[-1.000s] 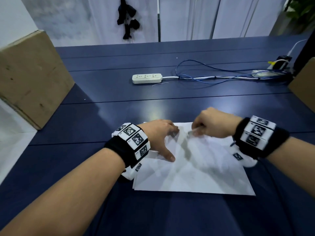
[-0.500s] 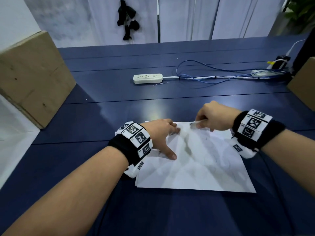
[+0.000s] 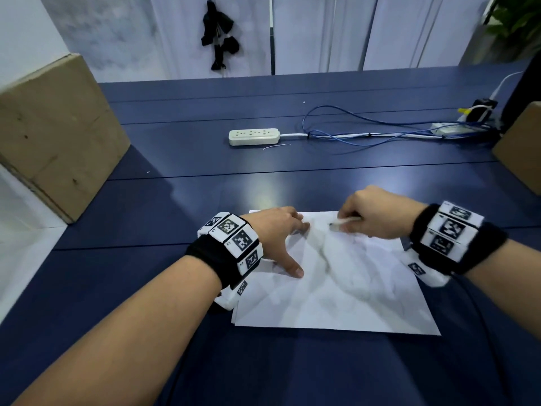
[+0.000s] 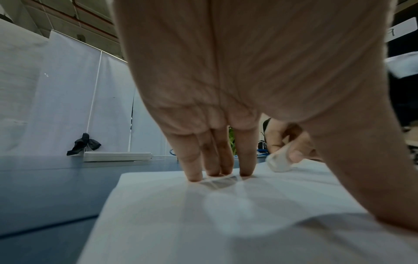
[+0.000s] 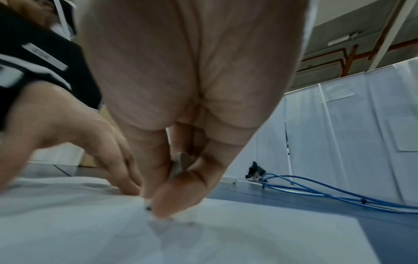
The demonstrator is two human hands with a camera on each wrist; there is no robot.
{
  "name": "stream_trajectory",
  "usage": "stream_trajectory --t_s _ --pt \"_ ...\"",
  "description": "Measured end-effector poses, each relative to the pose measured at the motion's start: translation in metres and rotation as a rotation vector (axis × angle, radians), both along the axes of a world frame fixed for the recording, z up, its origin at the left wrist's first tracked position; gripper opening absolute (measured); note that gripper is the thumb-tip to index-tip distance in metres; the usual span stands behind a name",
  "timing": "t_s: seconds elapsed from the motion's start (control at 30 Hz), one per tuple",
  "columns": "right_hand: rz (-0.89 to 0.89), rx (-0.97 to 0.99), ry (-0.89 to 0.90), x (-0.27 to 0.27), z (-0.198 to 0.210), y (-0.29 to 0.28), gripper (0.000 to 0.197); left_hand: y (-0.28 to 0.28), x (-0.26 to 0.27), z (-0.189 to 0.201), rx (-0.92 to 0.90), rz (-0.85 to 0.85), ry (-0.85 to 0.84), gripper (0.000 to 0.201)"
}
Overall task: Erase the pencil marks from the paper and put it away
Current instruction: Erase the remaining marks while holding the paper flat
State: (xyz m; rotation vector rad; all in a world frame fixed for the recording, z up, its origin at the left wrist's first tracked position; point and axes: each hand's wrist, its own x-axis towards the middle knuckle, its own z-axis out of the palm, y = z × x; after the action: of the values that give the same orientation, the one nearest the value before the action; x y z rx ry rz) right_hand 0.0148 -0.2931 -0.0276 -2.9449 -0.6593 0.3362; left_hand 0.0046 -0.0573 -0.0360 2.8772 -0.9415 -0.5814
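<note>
Big dark blue desk [image 3: 175, 200], with a cardboard box [image 3: 55, 133] sitting at its left edge and another one [image 3: 521, 148] at the right edge. Can't see into either from here, so no idea what's in them, or whether one is where the sheet ends up. There's a white power strip [image 3: 253, 136] toward the far side, with blue cables [image 3: 366, 136] trailing off to the right edge.

The paper [image 3: 336, 288] lies flat near the front edge, a bit crumpled, with faint grey smudges still on it, so I'd say the erasing isn't finished.

The left hand [image 3: 275, 235] is spread flat on the sheet's far left part, fingers [image 4: 196, 160] straight and pressing down, thumb out. Pretty clearly that's to pin the paper so it doesn't slide or bunch up under the rubbing.

The right hand [image 3: 371, 212] is curled up at the sheet's far edge, pinching a small white eraser [image 4: 279, 163] between thumb and fingers, its tip down on the paper just beside the left fingertips.
</note>
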Motion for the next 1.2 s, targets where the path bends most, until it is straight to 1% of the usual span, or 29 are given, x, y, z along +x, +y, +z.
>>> stream_trajectory --t_s 0.07,0.13,0.17,0.23,0.3,0.37,0.43,0.5,0.53,0.57,0.63,0.7,0.77,0.83,0.9,0.93,1.0,1.1,1.17,1.2 --pt "0.099 0.027 0.125 -0.018 0.0 -0.002 0.02 0.001 0.001 -0.002 -0.004 -0.001 0.0 0.099" --pt "0.137 0.056 0.218 -0.023 0.0 -0.003 0.014 0.001 0.002 -0.002 -0.009 0.0 0.009 0.102" --pt "0.122 0.06 0.208 -0.019 -0.001 -0.002 0.012 0.0 0.001 -0.002 -0.009 0.0 0.013 0.102" --pt "0.054 0.031 0.116 -0.001 -0.001 -0.002 0.014 -0.001 0.001 0.0 -0.003 -0.007 0.011 0.099" --pt "-0.03 0.004 0.025 0.013 0.001 -0.002 0.023 -0.001 0.0 0.001 0.004 -0.012 0.009 0.099" --pt "-0.051 0.005 -0.009 0.014 0.0 -0.006 0.028 -0.002 0.0 0.001 0.006 -0.008 0.009 0.1" --pt "0.035 0.022 0.049 0.0 -0.001 -0.009 0.028 -0.001 0.0 0.0 0.009 -0.004 0.007 0.098" --pt "0.11 0.076 0.179 -0.019 -0.001 -0.008 0.023 -0.001 0.002 -0.002 0.015 -0.003 0.008 0.102" --pt "0.117 0.094 0.225 -0.022 -0.001 -0.007 0.02 -0.001 0.002 -0.001 0.016 -0.004 0.009 0.103" --pt "0.103 0.104 0.235 -0.02 -0.001 -0.006 0.018 -0.002 0.002 -0.001 0.017 -0.004 0.012 0.103" --pt "0.04 0.077 0.153 -0.005 -0.001 -0.005 0.016 -0.003 0.002 0.0 0.02 -0.004 0.017 0.102" --pt "-0.039 0.033 0.057 0.01 0.0 -0.005 0.023 -0.004 0.002 0.0 0.021 0.003 0.02 0.103" --pt "-0.066 0.042 0.031 0.013 -0.001 -0.007 0.03 -0.004 0.002 0.0 0.034 0.007 0.02 0.102" --pt "-0.01 0.07 0.106 0.0 0.001 -0.007 0.029 -0.004 0.002 -0.001 0.049 0.009 0.017 0.1" --pt "0.071 0.068 0.222 -0.019 0.0 -0.003 0.022 -0.004 0.003 -0.003 0.051 0.009 0.019 0.101" --pt "0.102 0.059 0.251 -0.023 -0.001 -0.001 0.02 -0.003 0.004 -0.003 0.051 0.007 0.02 0.102" --pt "0.097 0.049 0.205 -0.016 -0.002 0.0 0.019 -0.004 0.004 -0.003 0.051 0.005 0.023 0.102" --pt "-0.015 0.019 0.066 0.009 0.001 -0.003 0.036 -0.003 0.005 -0.004 0.042 0.011 0.022 0.103" --pt "-0.056 0.008 0.012 0.016 0.002 -0.006 0.04 -0.003 0.005 -0.004 0.05 0.012 0.023 0.106" --pt "-0.044 0.013 0.009 0.013 0.001 -0.008 0.04 -0.003 0.005 -0.005 0.052 0.011 0.024 0.105"
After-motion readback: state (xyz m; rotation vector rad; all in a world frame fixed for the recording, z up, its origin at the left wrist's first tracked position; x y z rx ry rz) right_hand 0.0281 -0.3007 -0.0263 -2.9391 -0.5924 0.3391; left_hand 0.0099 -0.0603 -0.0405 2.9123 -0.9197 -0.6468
